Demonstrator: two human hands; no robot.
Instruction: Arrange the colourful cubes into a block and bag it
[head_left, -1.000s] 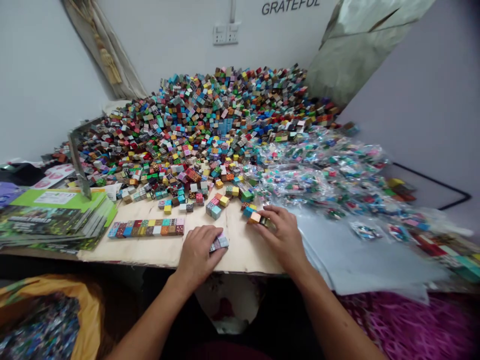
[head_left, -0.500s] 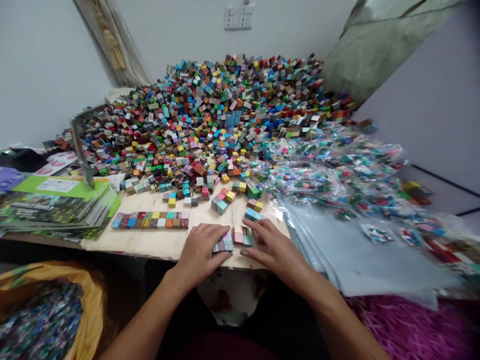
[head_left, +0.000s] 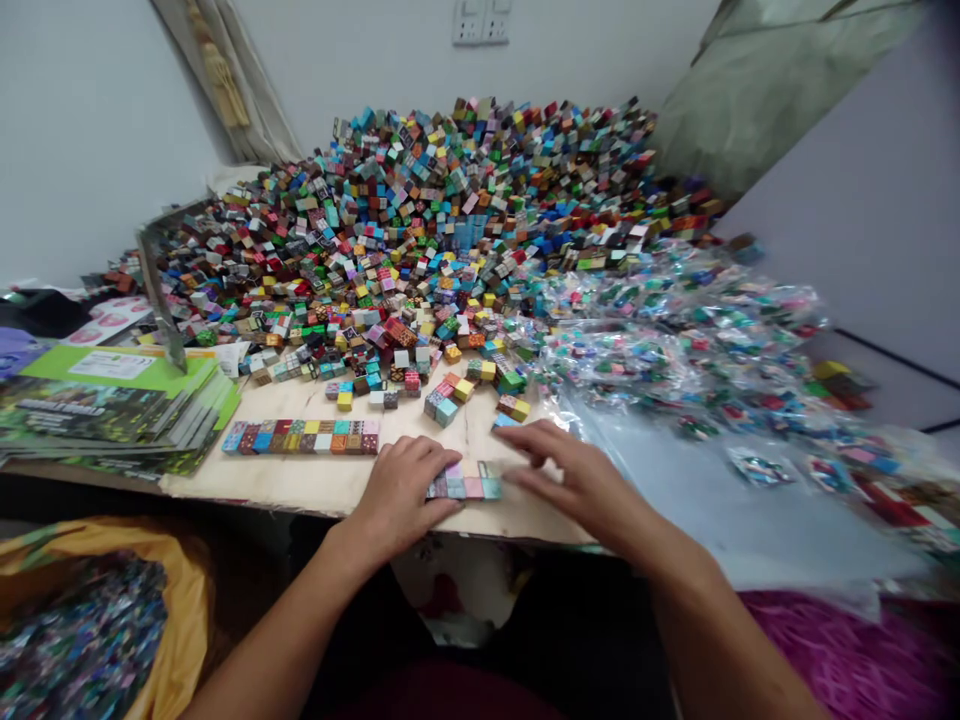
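Observation:
A short double row of small patterned cubes (head_left: 471, 486) lies near the board's front edge, in pink, grey, lilac and teal. My left hand (head_left: 401, 485) grips its left end between thumb and fingers, covering part of it. My right hand (head_left: 581, 480) is just off the right end, slightly blurred, its fingers apart and nothing seen in them. Beyond its fingertips are a partly covered blue block (head_left: 504, 422) and a yellow-and-brown block (head_left: 513, 407). To the left lies a longer double row of mixed cubes (head_left: 300, 438).
A large heap of loose cubes (head_left: 420, 210) fills the back. Filled clear bags (head_left: 622, 355) and flat plastic bags (head_left: 675, 500) lie at right. Booklets (head_left: 112, 410) are stacked at left. A yellow sack (head_left: 187, 610) stands below left, and purple shredded filler (head_left: 832, 650) below right.
The pink-and-teal cubes now sit against the cubes at my left hand, joined into one row. My right hand has drawn away to the right. The left hand has stayed nearly in place.

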